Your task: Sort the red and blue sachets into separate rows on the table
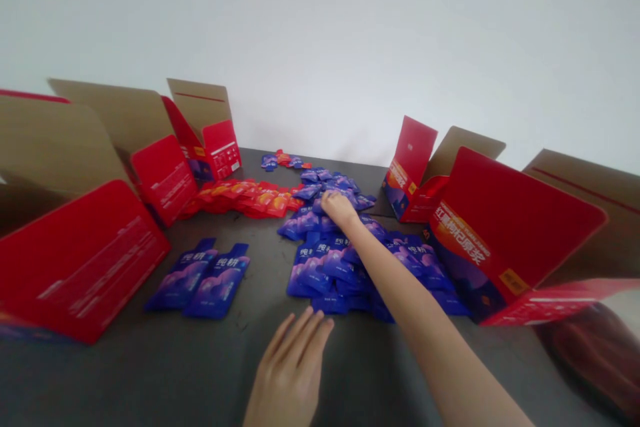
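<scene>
Over the heap of blue-purple pouches point(325, 267) in the middle of the table, my right hand point(339, 207) reaches far forward. Its fingers are curled closed on a blue-purple pouch point(320, 202) near the back of the heap; the fingertips are partly hidden. Close to me, my left hand point(293, 363) rests with fingers stretched out and holds nothing, just short of the heap's front edge. Two blue-purple pouches point(217, 283) lie side by side to its left, apart from the heap.
Red pouches point(250, 197) form a row at left centre. Open red cartons stand on both sides, including a near left carton point(95, 260) and a near right carton point(500, 233). Farther back are a few mixed pouches point(283, 160) on the dark table point(190, 367), before a pale wall.
</scene>
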The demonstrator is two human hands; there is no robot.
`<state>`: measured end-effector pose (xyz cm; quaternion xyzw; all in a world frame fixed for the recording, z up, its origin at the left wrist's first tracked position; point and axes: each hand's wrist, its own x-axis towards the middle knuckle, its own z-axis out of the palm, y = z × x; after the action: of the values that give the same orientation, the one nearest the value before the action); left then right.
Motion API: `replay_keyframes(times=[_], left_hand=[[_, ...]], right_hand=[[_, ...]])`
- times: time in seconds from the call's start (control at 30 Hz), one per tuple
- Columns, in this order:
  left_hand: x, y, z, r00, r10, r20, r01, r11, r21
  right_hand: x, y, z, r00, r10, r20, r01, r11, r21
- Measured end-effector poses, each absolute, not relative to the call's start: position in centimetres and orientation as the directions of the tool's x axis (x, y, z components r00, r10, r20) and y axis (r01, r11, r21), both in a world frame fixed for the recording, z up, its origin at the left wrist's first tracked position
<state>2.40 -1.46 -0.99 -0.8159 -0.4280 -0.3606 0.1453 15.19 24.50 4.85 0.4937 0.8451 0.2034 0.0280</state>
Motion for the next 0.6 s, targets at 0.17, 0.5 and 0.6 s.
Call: replay_keyframes(times=[0.17, 0.5, 0.6], left_hand=[[2.7, -1.5, -1.2, 0.376, 0.618, 0.691, 0.804, -0.588, 0.087], [-7.8, -4.2, -1.4, -0.047, 0.672, 0.739, 0.973, -0.136, 0.186], [-10.6, -3.9, -1.2, -0.166, 0.695, 0.7, 0.977, 0.022, 0.21]], right_hand=[[15.7, 23.4, 6.1, -0.513, 0.843, 0.162, 0.839, 0.453, 0.302], [14.5, 11.1, 12.0, -0.646, 0.624, 0.439, 0.595, 0.772, -0.222], [10.2, 7.7, 9.3, -0.813, 0.485, 0.321, 0.431, 0.873, -0.227]])
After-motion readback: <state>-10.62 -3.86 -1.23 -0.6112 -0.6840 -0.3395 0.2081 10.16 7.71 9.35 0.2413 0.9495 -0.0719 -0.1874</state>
